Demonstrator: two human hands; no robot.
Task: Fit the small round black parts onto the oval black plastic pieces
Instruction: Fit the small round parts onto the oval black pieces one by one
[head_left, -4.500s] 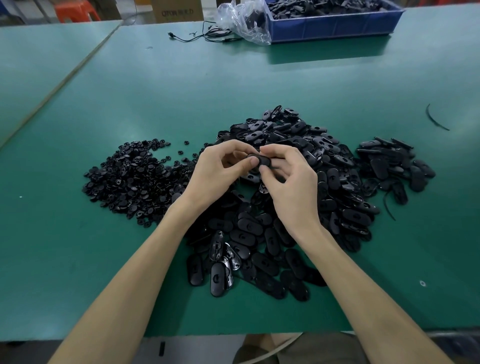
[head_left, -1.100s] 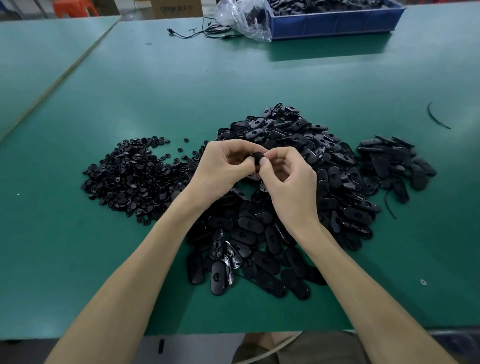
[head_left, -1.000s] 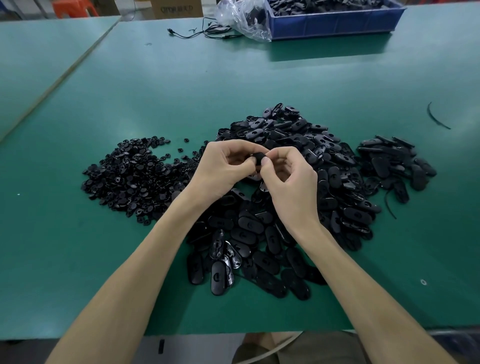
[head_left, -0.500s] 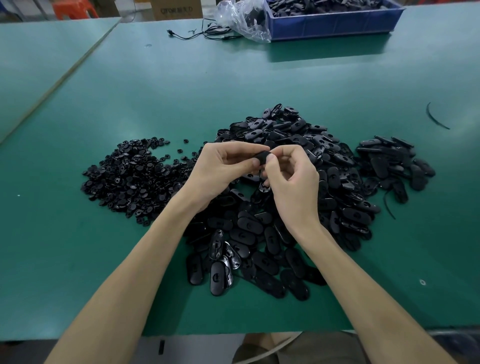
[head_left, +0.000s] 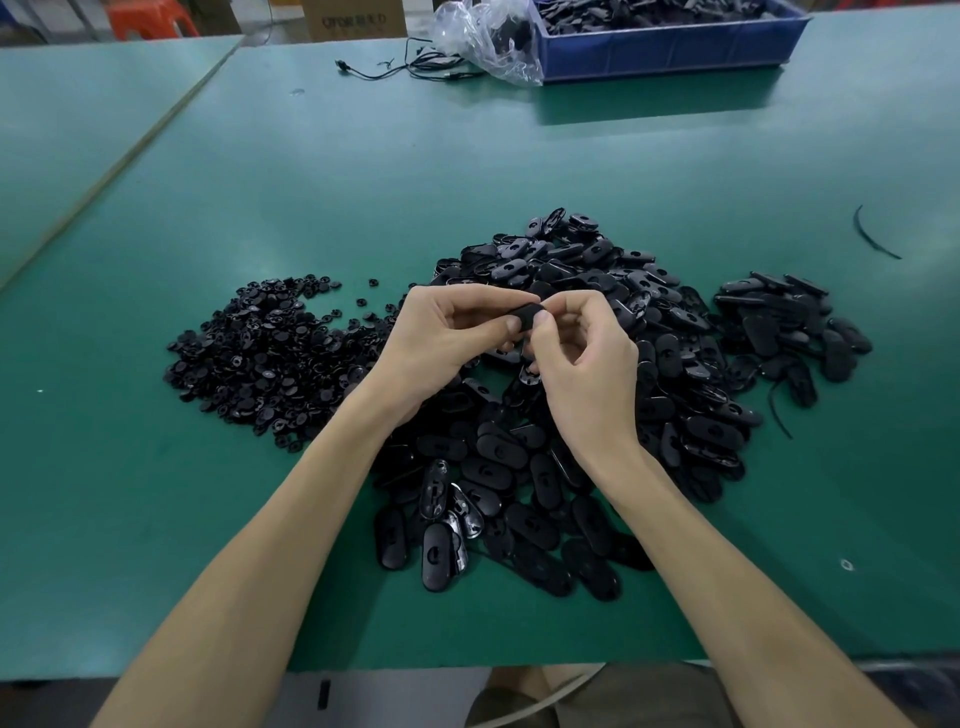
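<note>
Left hand (head_left: 441, 338) and right hand (head_left: 582, 358) pinch one oval black plastic piece (head_left: 525, 315) between fingertips, over the heap of oval pieces (head_left: 675, 364). Any round part is hidden; likely mid-fit. Next: firm thumb pressure, then another from the pile of small round black parts (head_left: 270, 353) at nine o'clock.

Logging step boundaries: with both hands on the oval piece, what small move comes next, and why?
Probably a firm thumb press: left hand and right hand both pinch the oval piece above the pile, thumbs meeting on it; seating isn't visible.
</note>
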